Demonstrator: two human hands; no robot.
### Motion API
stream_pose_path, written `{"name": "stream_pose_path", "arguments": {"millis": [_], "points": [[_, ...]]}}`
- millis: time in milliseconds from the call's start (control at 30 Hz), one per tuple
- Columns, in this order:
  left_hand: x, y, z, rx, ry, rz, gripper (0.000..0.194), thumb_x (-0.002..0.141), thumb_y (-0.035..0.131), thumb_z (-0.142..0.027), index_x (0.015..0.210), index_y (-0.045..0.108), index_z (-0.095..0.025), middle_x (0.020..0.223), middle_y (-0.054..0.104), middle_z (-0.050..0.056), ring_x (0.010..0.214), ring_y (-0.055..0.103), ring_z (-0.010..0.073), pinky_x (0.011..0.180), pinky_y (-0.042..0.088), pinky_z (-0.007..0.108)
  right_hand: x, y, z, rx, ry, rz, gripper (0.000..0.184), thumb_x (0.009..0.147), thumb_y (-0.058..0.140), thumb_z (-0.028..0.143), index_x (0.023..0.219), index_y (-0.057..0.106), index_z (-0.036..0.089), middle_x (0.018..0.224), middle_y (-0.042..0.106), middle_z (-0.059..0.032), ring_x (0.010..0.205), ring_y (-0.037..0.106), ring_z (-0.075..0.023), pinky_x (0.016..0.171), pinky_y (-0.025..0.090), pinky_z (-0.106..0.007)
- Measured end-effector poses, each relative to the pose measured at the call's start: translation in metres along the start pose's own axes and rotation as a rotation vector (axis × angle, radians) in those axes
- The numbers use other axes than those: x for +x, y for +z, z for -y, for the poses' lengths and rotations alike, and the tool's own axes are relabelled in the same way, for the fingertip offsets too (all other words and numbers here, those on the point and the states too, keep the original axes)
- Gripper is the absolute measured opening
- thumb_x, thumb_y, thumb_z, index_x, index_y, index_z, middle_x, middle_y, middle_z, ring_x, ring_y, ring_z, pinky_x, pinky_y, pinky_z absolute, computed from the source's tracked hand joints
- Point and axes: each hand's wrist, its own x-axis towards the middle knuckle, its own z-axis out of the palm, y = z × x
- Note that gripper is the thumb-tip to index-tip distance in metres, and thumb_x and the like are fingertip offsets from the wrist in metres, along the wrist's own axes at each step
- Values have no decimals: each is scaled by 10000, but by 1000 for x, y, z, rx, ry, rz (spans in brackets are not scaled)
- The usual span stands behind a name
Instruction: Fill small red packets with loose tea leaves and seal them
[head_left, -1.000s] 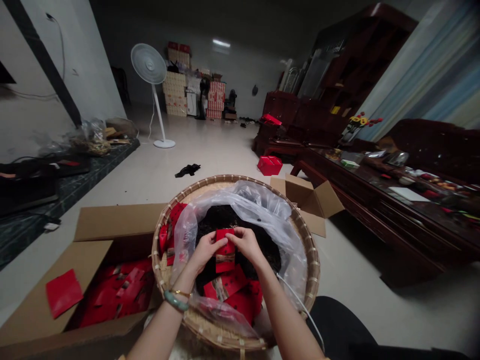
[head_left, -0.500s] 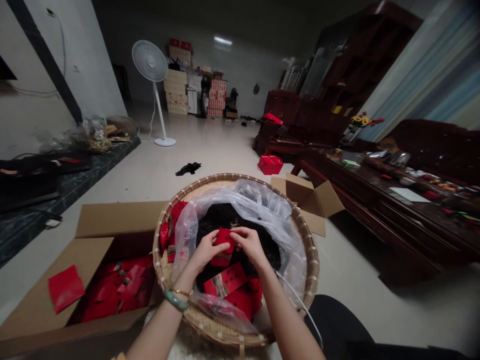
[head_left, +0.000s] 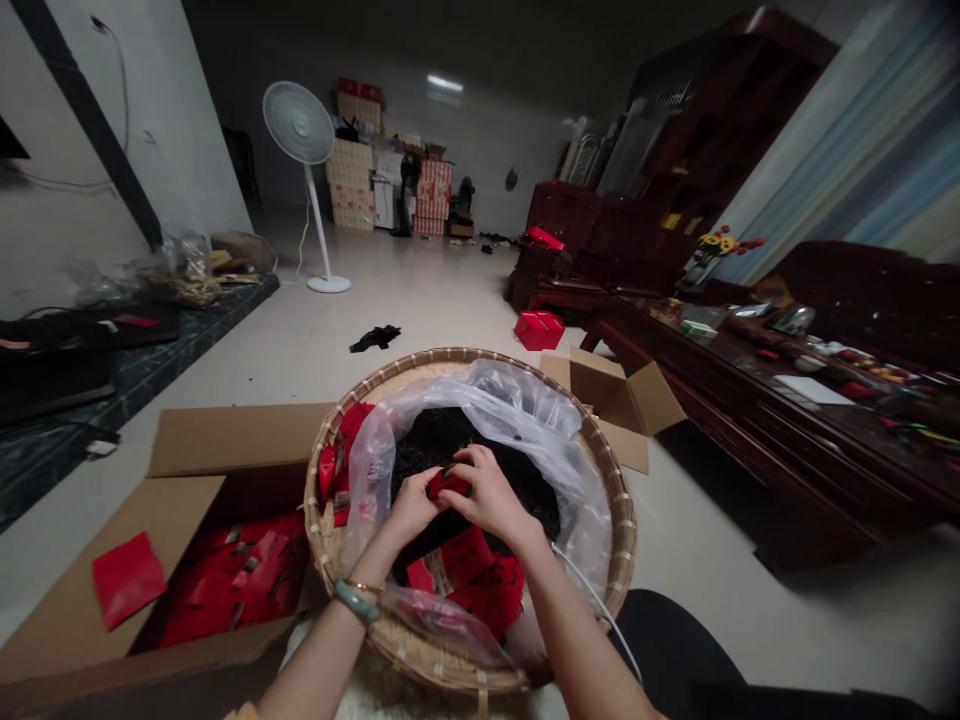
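Both hands are over a round woven bamboo basket (head_left: 624, 560) that holds a clear plastic bag (head_left: 592, 480) full of loose dark, almost black material (head_left: 435, 432). My left hand (head_left: 415, 508) grips the left side of a small red packet (head_left: 448, 484). Closed round its other side is my right hand (head_left: 486, 492), with the fingers curled over the top. The packet is partly hidden by the fingers. Several more red packets (head_left: 480, 590) lie in the bag just below my hands. Others (head_left: 352, 430) are tucked between the bag and the basket's left wall.
An open cardboard box (head_left: 247, 425) of red packets stands left, with a flat red packet (head_left: 129, 580) on its flap. Beyond the basket are a smaller open box (head_left: 657, 398), a red box (head_left: 538, 330) and a white fan (head_left: 319, 220). A dark wooden table (head_left: 712, 400) runs along the right.
The red packet, upright between my fingertips before, is now tilted and largely covered. My right hand has come over its top, and both hands have closed in on it.
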Motion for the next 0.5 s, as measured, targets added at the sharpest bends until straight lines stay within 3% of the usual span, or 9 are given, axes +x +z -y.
{"name": "stream_pose_path", "arguments": {"millis": [67, 167, 333, 500], "points": [[0, 0, 5, -2, -7, 32, 220, 652, 622, -204, 852, 660, -120, 776, 674, 24, 736, 582, 173, 694, 454, 260, 2, 0, -1, 59, -4, 48, 94, 743, 671, 236, 830, 706, 236, 1003, 574, -59, 1012, 480, -213, 894, 403, -366], [-1, 0, 8, -58, -32, 53, 293, 656, 663, -273, 905, 655, -119, 816, 680, 29, 745, 590, 174, 701, 460, 263, 2, -1, -2, 120, 30, 10, 106, 760, 657, 221, 846, 716, 242, 1004, 585, -59, 999, 496, -206, 892, 396, -362], [-2, 1, -4, -104, -68, 46, 289, 636, 688, -264, 889, 654, -129, 825, 681, 30, 745, 593, 175, 700, 464, 270, 1, -1, -5, 215, 37, 18, 113, 789, 620, 226, 838, 721, 242, 901, 614, -46, 887, 541, -179, 807, 427, -321], [-5, -3, -26, -278, -209, 61, 417, 550, 753, -231, 933, 630, -123, 828, 680, 28, 726, 604, 168, 675, 481, 269, 3, 8, -15, 528, 260, -253, 263, 726, 649, 275, 978, 675, 203, 792, 626, -18, 676, 562, -134, 630, 459, -253]]}}
